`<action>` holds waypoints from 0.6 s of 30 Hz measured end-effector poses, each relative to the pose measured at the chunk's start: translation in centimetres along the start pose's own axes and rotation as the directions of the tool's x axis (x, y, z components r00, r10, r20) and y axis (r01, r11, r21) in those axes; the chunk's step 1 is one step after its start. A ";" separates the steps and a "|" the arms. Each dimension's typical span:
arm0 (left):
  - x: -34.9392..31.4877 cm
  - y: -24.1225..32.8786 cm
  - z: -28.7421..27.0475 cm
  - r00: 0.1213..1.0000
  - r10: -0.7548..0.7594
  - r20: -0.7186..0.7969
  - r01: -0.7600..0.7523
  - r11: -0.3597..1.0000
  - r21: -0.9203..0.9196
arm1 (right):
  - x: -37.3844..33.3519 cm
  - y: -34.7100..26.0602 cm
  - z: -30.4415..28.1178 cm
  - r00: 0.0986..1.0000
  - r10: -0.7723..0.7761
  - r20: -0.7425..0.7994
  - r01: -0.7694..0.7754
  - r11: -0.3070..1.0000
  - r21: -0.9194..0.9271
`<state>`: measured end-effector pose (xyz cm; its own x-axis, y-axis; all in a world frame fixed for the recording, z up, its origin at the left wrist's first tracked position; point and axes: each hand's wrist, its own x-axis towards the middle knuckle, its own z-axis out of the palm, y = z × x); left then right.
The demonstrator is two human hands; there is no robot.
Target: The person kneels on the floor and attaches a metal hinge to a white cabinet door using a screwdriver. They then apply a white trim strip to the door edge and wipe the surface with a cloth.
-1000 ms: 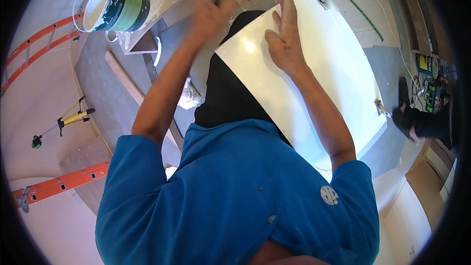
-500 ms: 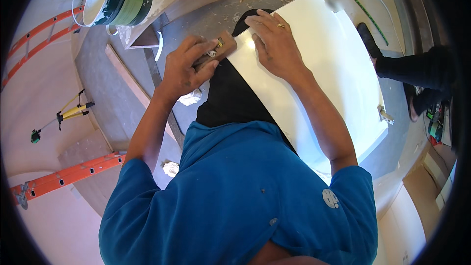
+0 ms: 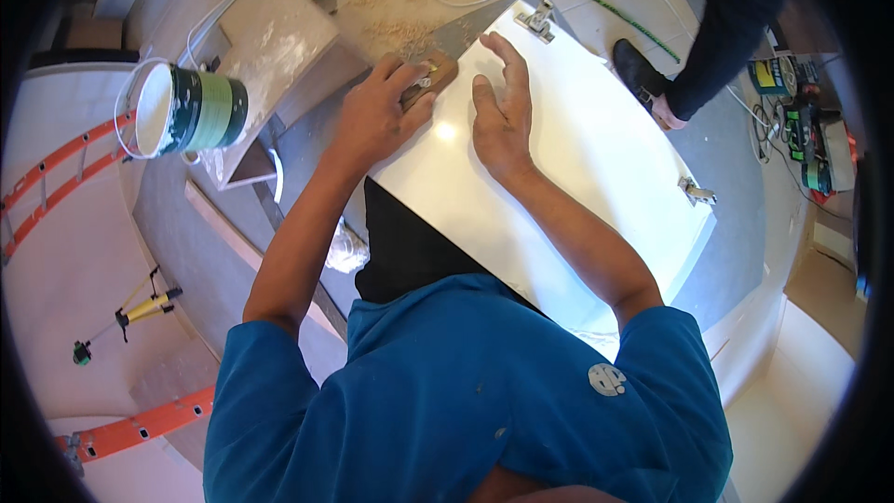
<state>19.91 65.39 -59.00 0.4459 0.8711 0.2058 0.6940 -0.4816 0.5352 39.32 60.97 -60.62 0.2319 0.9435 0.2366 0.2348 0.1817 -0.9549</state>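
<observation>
A white glossy cabinet door panel (image 3: pixel 596 177) with metal hinges (image 3: pixel 538 19) lies slanted in front of me. My left hand (image 3: pixel 377 116) grips the wooden handle of a hand saw (image 3: pixel 438 61) at the panel's far left edge; the grey blade runs up and away along that edge. My right hand (image 3: pixel 503 107) rests flat on the panel beside the saw, fingers spread, holding nothing. My knee in black cloth sits under the panel's near corner.
A green and white paint bucket (image 3: pixel 186 110) stands at the left on a dusty board (image 3: pixel 279 51). Sawdust and white cables lie beyond the panel. Another person's dark leg and shoe (image 3: pixel 643 70) stand at the upper right near tools (image 3: pixel 801 130). An orange ladder (image 3: pixel 56 163) lies left.
My left hand has drawn the saw handle along the panel's edge and now sits higher, close to my right hand. The other person's leg has shifted toward the top.
</observation>
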 end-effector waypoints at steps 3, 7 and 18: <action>5.4 0.2 2.6 0.999 0.030 0.024 -0.030 1.000 0.010 | 0.5 0.9 0.1 0.994 0.082 -0.076 -0.076 0.994 0.081; 14.4 -2.7 7.1 0.981 0.116 -0.158 -0.140 0.979 -0.150 | 0.6 0.6 -0.4 0.990 0.120 -0.080 -0.114 0.991 0.073; -7.7 -25.1 12.0 0.788 -0.592 0.171 0.615 0.773 -0.155 | 0.2 0.5 0.1 0.791 -0.062 0.609 0.477 0.687 -0.548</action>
<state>5.84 69.60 -83.86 0.0369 0.9549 -0.2945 0.7233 0.1778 0.6672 39.41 61.27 -61.04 -0.4063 0.9034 0.1371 0.7895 0.4226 -0.4451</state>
